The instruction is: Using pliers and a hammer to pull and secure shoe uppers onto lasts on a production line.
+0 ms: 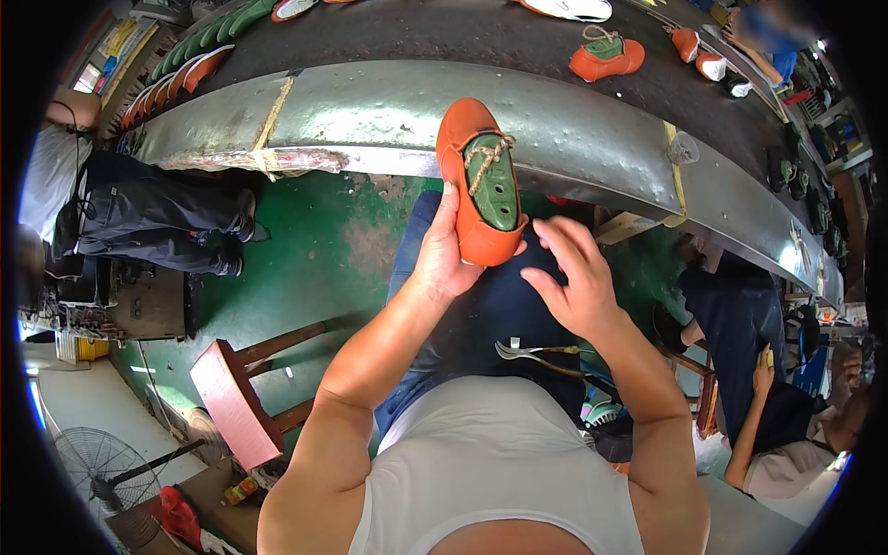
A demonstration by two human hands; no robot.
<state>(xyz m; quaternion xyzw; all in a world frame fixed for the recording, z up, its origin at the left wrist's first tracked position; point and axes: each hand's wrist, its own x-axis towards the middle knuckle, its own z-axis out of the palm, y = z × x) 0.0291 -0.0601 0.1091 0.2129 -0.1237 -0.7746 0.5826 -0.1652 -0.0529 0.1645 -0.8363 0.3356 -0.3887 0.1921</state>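
An orange leather shoe [465, 122] is held over my lap, toe pointing away from me. A green shoe last [496, 196] with two dark holes fills its opening, and a tan cord [480, 174] lies across it. My left hand [446, 256] grips the shoe from below and along its left side, near the heel. Beside the heel, on the right, my right hand [580, 279] is held with fingers apart and nothing in it. On my lap lies a pair of lasting pincers [538, 352] with metal jaws.
A metal-edged conveyor bench [388, 106] curves across in front. Another orange shoe [606, 60] rides on its dark belt. Green lasts and orange pieces [199, 69] line up at far left. A wooden stool [231, 402] stands left; people [153, 199] are at both sides. A fan [102, 467] stands lower left.
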